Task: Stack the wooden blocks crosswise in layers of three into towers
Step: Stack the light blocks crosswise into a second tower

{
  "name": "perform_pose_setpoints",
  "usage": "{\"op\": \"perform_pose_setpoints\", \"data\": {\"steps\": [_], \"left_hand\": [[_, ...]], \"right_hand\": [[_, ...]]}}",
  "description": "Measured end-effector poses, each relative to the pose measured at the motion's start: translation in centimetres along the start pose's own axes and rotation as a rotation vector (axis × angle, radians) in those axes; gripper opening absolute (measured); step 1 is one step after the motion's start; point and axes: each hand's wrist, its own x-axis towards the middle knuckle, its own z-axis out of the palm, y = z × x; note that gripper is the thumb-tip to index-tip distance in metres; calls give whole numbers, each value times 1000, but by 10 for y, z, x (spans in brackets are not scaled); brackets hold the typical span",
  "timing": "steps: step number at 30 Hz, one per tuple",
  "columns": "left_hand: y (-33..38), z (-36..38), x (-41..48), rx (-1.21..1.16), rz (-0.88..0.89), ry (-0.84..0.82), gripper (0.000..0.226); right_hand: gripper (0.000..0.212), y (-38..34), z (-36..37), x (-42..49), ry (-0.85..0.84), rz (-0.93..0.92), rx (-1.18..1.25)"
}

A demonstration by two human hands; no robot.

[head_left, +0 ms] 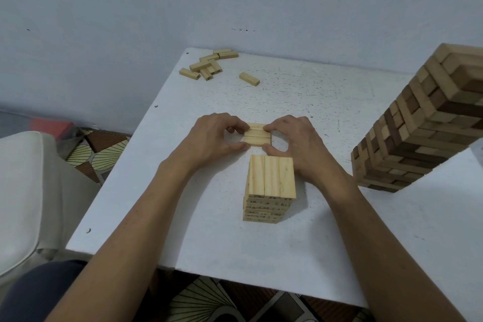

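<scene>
Three blocks (pixel 257 134) pinched at both ends between left hand (pixel 211 139) and right hand (pixel 295 144).
Long axis left-right, crosswise to tower (pixel 270 180) top layer; tower just nearside.

Likely a home room: pale painted wall (pixel 104 21); patterned floor (pixel 104 149); cream cushioned seat (pixel 23 191) beside a white table (pixel 183 230).

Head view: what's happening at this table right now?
A person's left hand and right hand pinch a row of three pale blocks between them, just beyond a short pale tower on the white table. More loose blocks lie at the far corner; a tall two-tone tower stands at the right.
</scene>
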Motion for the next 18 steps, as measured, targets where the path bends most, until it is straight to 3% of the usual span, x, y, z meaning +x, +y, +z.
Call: {"op": "perform_pose_setpoints", "data": {"steps": [5,9,18], "left_hand": [[-5,-1,4,39,-6,0,58],[-4,-5,9,70,22,-102,81],[2,-5,17,70,31,-162,77]], "right_hand": [[48,-1,-3,0,-4,-6,23],[51,-2,-5,3,-42,-50,36],[53,-3,-6,5,-85,-15,44]]}}
